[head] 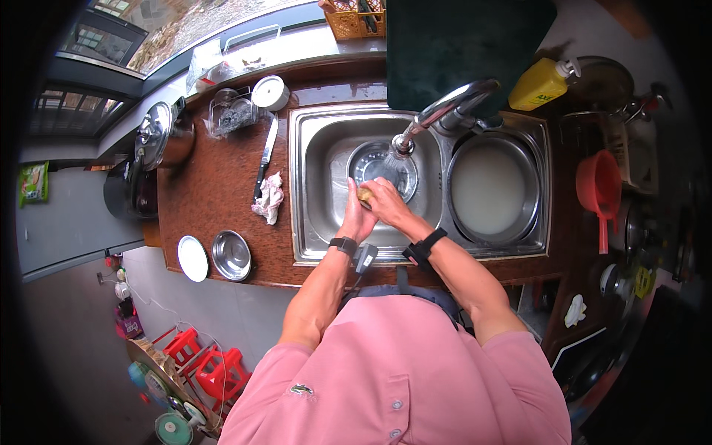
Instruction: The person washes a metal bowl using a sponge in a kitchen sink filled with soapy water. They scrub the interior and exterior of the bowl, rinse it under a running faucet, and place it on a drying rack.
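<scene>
Both my hands meet over the left basin of a stainless steel sink (pixel 328 222), at the near edge of a metal bowl (pixel 414 186) standing in it. My right hand (pixel 386 203) grips a small yellowish-brown piece (pixel 365 194), too covered by the fingers to name. Against its left side lies my left hand (pixel 356 214), palm turned inward and fingers extended; whether it also grips the piece is unclear. Water sprays from the faucet head (pixel 403 146) into the bowl, just beyond my fingers. A large metal pot (pixel 537 189) with cloudy liquid sits in the right basin.
Left of the sink are a kitchen knife (pixel 268 146), a crumpled cloth (pixel 270 199), a steel bowl (pixel 231 255), a white lid or plate (pixel 193 258) and a lidded pot (pixel 167 136). A yellow pump bottle (pixel 538 84) and a red ladle (pixel 598 181) are at the right.
</scene>
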A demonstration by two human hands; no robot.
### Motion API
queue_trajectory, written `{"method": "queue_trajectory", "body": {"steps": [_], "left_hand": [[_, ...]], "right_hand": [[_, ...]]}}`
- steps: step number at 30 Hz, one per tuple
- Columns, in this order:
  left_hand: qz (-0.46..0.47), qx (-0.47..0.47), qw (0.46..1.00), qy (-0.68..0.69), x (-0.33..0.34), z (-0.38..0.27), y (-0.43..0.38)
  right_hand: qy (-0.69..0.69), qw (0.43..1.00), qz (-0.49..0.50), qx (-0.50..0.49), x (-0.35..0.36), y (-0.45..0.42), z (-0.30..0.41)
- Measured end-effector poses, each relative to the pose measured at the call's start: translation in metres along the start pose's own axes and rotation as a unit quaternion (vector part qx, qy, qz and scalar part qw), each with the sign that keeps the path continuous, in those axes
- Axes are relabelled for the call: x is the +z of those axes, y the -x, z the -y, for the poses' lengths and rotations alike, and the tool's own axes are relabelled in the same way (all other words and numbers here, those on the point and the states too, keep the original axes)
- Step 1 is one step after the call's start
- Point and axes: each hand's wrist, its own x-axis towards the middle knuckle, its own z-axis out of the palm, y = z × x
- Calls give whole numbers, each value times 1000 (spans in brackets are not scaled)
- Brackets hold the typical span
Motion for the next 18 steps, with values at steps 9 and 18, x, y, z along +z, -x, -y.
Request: {"method": "queue_trajectory", "body": {"steps": [9, 18], "left_hand": [[-30, -39, 994, -98, 18, -11, 19], [-148, -13, 958, -245, 30, -15, 11]], "right_hand": [[203, 978, -54, 6, -31, -14, -26], [11, 951, -78, 298, -64, 8, -65]]}}
